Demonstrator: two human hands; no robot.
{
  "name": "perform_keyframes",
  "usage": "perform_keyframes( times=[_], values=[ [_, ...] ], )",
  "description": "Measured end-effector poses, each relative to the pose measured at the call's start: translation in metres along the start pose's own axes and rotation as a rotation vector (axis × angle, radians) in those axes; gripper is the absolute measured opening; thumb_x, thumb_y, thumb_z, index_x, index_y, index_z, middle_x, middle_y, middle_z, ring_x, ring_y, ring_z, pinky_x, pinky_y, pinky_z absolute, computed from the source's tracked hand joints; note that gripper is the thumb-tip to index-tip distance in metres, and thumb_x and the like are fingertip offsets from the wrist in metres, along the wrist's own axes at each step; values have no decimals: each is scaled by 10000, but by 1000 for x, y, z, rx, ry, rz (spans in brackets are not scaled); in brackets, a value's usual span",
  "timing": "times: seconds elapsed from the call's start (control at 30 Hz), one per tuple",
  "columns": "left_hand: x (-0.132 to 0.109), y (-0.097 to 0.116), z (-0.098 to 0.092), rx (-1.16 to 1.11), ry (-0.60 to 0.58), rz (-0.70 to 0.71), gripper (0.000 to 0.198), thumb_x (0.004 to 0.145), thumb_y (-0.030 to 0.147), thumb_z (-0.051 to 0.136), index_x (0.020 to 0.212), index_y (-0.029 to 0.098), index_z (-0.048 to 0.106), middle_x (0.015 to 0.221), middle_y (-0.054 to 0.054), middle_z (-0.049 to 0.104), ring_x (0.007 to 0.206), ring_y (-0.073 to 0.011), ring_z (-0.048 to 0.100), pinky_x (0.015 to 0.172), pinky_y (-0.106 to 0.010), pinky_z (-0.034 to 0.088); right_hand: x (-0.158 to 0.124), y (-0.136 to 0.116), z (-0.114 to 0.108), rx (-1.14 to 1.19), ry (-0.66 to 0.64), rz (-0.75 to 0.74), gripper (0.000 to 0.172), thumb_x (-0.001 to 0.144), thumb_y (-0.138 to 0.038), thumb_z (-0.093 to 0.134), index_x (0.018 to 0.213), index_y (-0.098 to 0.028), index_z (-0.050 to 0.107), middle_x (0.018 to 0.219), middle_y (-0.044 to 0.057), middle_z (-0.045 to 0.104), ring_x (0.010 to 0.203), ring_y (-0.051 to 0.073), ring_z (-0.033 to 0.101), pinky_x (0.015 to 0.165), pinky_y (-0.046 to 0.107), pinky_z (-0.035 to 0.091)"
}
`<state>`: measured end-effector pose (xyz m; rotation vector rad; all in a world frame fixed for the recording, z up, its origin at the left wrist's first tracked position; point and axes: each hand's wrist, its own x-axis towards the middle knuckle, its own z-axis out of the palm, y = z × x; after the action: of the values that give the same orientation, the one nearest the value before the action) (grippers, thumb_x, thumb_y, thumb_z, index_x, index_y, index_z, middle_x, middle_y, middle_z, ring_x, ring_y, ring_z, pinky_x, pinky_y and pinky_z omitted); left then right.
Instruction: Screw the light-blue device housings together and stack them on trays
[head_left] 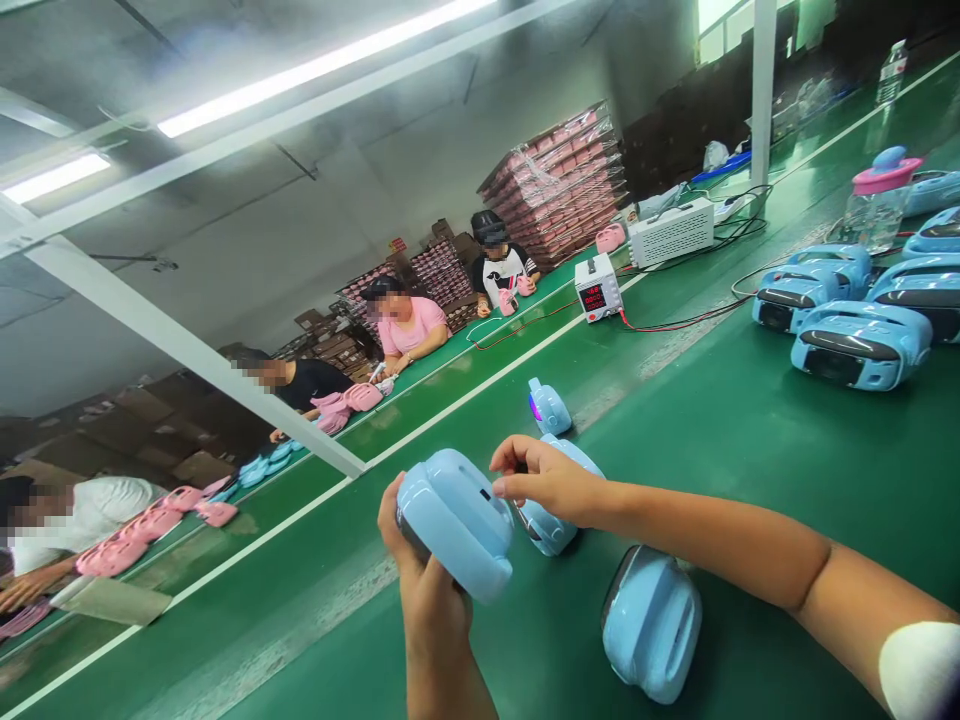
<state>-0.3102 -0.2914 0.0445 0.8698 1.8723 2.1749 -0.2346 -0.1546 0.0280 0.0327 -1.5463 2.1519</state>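
My left hand (431,590) grips a glossy light-blue plastic device with a moulded handle (457,525), raised above the green bench and tilted. A small dark slot shows on its side. Close beside that slot is my right hand (551,480), its fingers curled and thumb bent in toward the fingertips; anything between them is too small to make out. Behind the right hand, partly covered by it, stands another blue device (551,530). A further blue device (652,630) lies below my right forearm. Farther back sits a smaller blue piece (551,408) with a purple-lit face.
Several blue devices (862,345) stand at the right near a clear jar with a pink lid (877,205). A white power supply (598,288) with red digits trails cables across the green bench (750,450). Across it, several people (409,325) handle pink parts. A white post (202,360) crosses the left.
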Motion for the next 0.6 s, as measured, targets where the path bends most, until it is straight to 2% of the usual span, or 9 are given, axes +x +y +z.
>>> perform_keyframes(
  times=[0.07, 0.17, 0.3, 0.43, 0.5, 0.6],
  values=[
    [-5, 7, 6, 63, 25, 32, 682, 630, 319, 659, 1250, 352, 378, 883, 42, 489, 624, -85, 462, 576, -195, 428, -2, -2, 3, -20, -14, -3, 318, 665, -406, 681, 743, -163, 491, 633, -58, 441, 570, 70, 397, 531, 224, 320],
    [-11, 14, 12, 147, 12, 45, 710, 637, 331, 650, 1278, 347, 345, 861, 40, 455, 567, -70, 401, 514, -175, 383, -6, -8, 4, -53, -47, -41, 359, 683, -471, 669, 706, -165, 483, 598, -61, 426, 550, 71, 371, 509, 229, 290],
    [-12, 13, 10, 213, 21, 52, 774, 621, 342, 658, 1311, 346, 307, 968, 2, 454, 626, -88, 433, 519, -175, 391, -7, -16, 1, -116, -150, -29, 429, 673, -534, 689, 743, -167, 479, 618, -62, 433, 556, 70, 370, 510, 228, 296],
    [-7, 7, 4, 243, 26, 126, 777, 584, 371, 672, 1288, 330, 346, 1076, -30, 438, 789, -148, 472, 614, -215, 440, -4, -14, -3, -59, -240, 27, 478, 667, -595, 668, 720, -174, 449, 589, -70, 428, 519, 64, 378, 495, 225, 312],
    [-7, 6, 4, 233, 25, 149, 779, 567, 381, 684, 1274, 324, 362, 1082, -31, 438, 824, -164, 468, 654, -235, 447, -2, -11, -4, -35, -254, 36, 454, 686, -569, 666, 708, -177, 437, 579, -69, 435, 512, 66, 394, 497, 224, 321],
    [-8, 10, 7, 207, 21, 119, 753, 590, 374, 678, 1272, 336, 360, 1065, -19, 438, 807, -153, 464, 666, -236, 445, 0, -9, -5, -10, -200, 42, 378, 744, -486, 646, 716, -180, 426, 562, -71, 432, 506, 67, 398, 501, 220, 323]
  ],
)
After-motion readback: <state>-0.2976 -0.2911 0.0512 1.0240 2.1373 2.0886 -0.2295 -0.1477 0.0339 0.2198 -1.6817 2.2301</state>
